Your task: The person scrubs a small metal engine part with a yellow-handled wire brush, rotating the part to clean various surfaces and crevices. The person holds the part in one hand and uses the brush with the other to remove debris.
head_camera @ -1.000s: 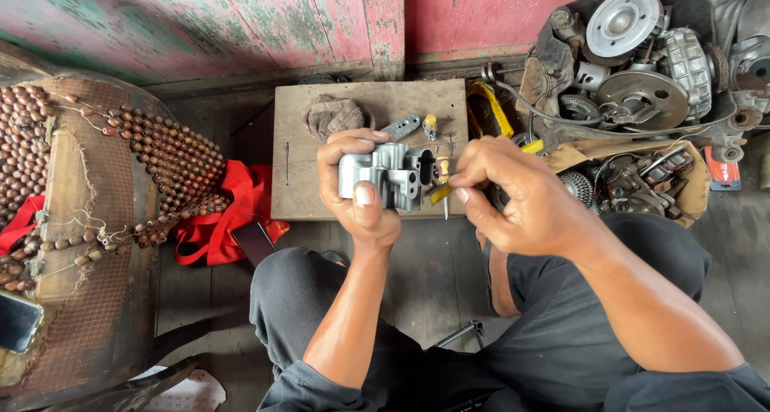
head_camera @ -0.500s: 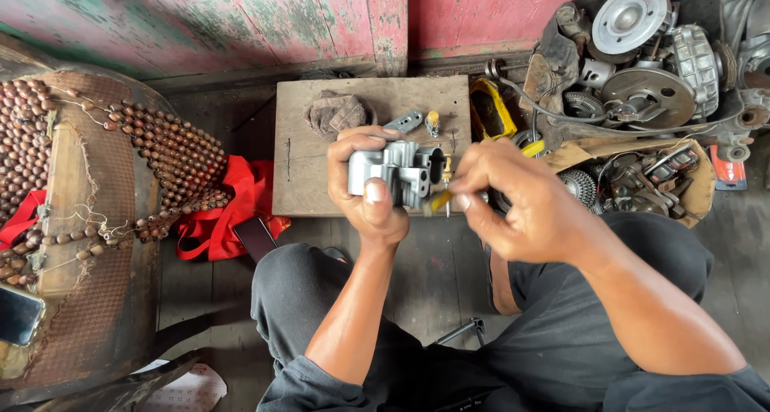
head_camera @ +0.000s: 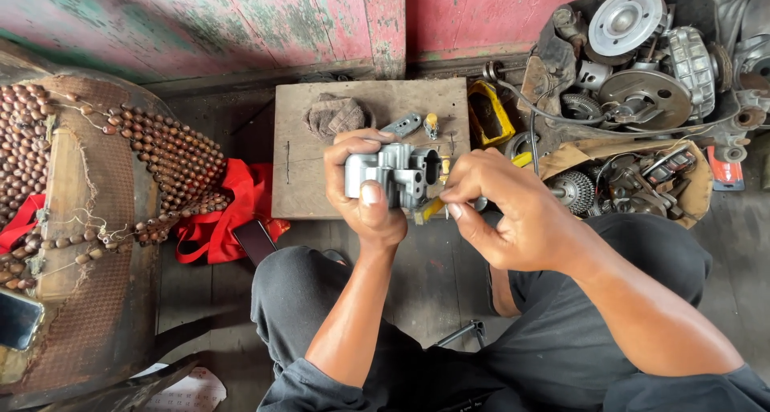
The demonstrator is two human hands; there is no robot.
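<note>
— Hands first: what do we hold?

— Our left hand (head_camera: 370, 195) is closed around a grey metal engine part (head_camera: 395, 174), thumb across its front, held up over the near edge of the wooden board (head_camera: 297, 179). Our right hand (head_camera: 513, 219) pinches a yellow-handled tool (head_camera: 431, 209) between thumb and fingers, its tip against the part's lower right side.

— And around us?

— On the board lie a crumpled brown rag (head_camera: 333, 115), a small grey metal piece (head_camera: 403, 125) and a little yellow bit (head_camera: 431, 125). To the right we see a heap of gears and engine parts (head_camera: 642, 75). To the left, a beaded seat cover (head_camera: 72, 187) lies over a red cloth (head_camera: 233, 207).
</note>
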